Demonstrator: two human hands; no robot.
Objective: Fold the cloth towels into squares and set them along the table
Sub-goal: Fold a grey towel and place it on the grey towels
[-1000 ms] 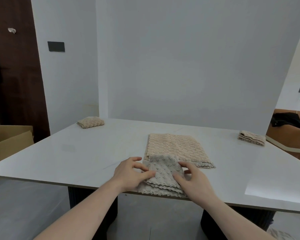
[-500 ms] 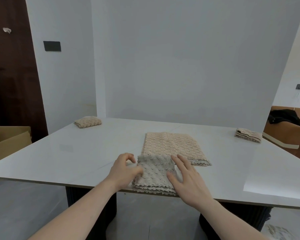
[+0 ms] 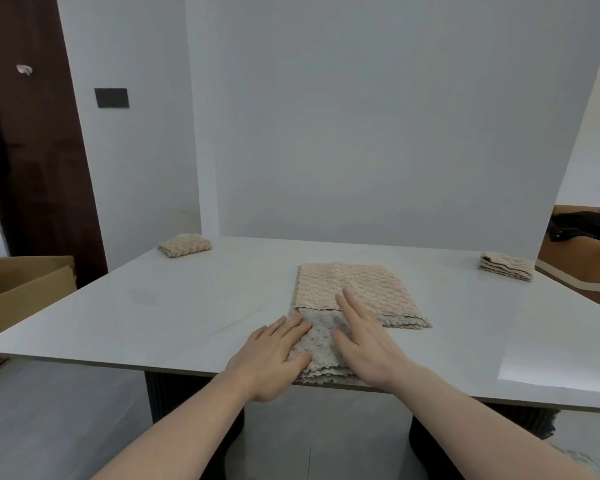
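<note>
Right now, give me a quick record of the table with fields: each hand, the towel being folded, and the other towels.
left hand: flat, fingers straight, pressing the grey towel's left side
right hand: flat, fingers straight, pressing its right side
grey towel: folded small, at the near table edge
beige towel: lying flat just behind the grey one, larger, not yet a small square
far-left towel: folded, at the back left corner
far-right towel: folded, at the back right
table: white, glossy
</note>
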